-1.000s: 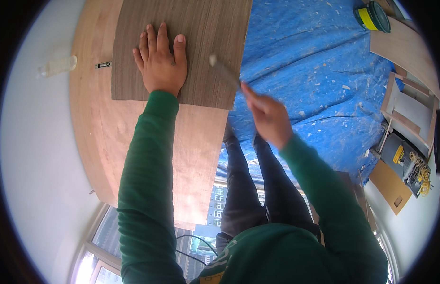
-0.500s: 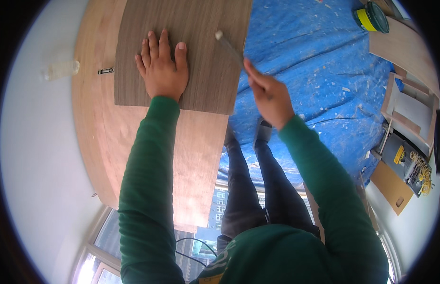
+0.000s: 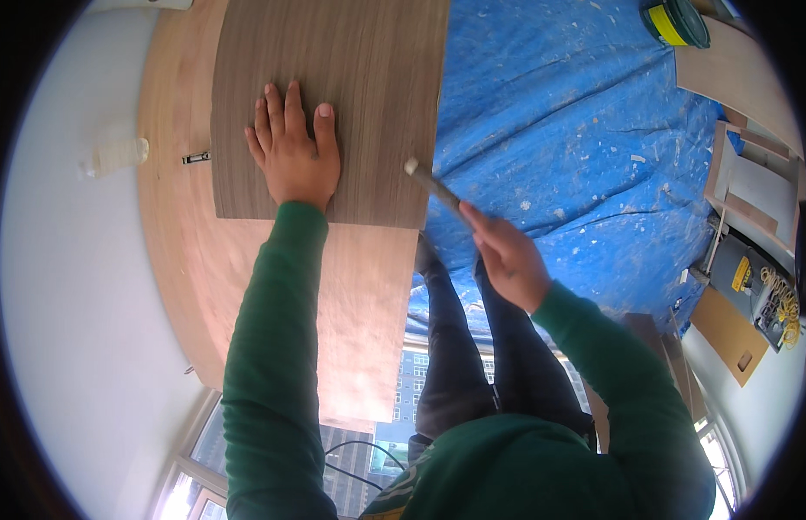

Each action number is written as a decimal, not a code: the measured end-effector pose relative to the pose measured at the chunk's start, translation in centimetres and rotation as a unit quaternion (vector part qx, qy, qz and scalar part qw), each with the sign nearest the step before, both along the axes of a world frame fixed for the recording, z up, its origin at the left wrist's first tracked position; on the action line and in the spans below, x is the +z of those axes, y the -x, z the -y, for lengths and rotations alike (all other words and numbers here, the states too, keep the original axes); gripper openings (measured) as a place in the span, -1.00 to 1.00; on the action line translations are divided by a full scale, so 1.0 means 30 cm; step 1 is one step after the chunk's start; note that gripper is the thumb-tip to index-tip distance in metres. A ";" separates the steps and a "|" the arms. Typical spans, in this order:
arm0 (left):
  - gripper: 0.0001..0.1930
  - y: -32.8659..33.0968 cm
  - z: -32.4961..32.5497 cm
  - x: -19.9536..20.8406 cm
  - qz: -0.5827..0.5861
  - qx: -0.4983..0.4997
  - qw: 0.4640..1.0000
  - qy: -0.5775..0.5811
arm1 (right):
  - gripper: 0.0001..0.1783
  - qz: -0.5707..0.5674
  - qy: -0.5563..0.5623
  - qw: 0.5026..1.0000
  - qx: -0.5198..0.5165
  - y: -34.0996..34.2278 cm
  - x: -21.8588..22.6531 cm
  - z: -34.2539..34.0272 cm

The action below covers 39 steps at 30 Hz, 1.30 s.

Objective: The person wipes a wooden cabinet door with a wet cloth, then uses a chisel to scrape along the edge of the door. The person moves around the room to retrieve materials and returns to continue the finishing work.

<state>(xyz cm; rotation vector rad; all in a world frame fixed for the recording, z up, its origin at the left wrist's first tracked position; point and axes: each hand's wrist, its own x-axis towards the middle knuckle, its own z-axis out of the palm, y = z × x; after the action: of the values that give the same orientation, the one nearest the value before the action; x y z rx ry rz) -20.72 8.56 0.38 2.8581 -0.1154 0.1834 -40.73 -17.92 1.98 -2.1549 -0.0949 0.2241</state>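
My left hand (image 3: 297,163) lies flat with fingers spread on a brown wood-grain board (image 3: 368,130). The board rests on a larger, pale plywood sheet (image 3: 351,321). My right hand (image 3: 510,262) is closed around a slim grey-brown bar-like tool (image 3: 439,191), whose exact kind I cannot make out. Its pale far end lies over the board's right edge, near the front corner; whether it touches is unclear. The grip end is hidden inside my fingers.
A small metal-and-black cutter-like item (image 3: 197,159) lies left of the board, by a clear container (image 3: 117,158). Blue sheeting (image 3: 576,173) covers the floor. At right are a dark green bucket (image 3: 676,24), wooden frames (image 3: 723,178) and a toolbox (image 3: 737,270) with yellow cord.
My right hand and the tool have moved nearer to me along the board's right edge. My left hand stays flat on the board. The whole view has shifted slightly.
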 end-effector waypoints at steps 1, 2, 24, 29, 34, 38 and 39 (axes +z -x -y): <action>-0.32 0.001 0.001 -0.001 -0.001 0.001 1.000 0.001 | -0.30 -0.036 0.004 0.999 0.009 0.027 0.012 -0.005; -0.32 0.001 0.000 0.002 -0.001 0.000 1.000 0.001 | -0.33 -0.072 0.007 0.997 0.017 0.037 0.016 -0.008; -0.30 0.002 0.017 0.007 -0.008 0.003 1.000 -0.011 | -0.34 0.046 -0.015 0.996 -0.075 -0.352 -0.017 -0.044; -0.31 0.005 0.003 0.019 -0.004 0.008 1.000 -0.015 | -0.46 -0.035 0.019 0.999 -0.018 -0.136 -0.015 -0.020; -0.31 -0.003 0.032 0.003 -0.006 -0.005 1.000 -0.007 | -0.47 0.024 -0.092 0.988 -0.124 -0.483 -0.064 0.002; -0.31 -0.003 -0.004 0.006 -0.005 0.005 1.000 -0.016 | -0.45 -0.070 0.030 0.997 -0.029 -0.231 0.018 -0.014; -0.31 -0.001 0.003 0.007 -0.006 0.005 1.000 -0.015 | -0.44 -0.057 0.061 0.997 0.007 -0.140 0.012 -0.013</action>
<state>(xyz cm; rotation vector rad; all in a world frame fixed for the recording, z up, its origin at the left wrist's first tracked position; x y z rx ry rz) -20.69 8.48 0.59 2.8890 -0.1017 0.1676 -36.53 -17.52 2.33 -2.2572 -0.0306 0.3684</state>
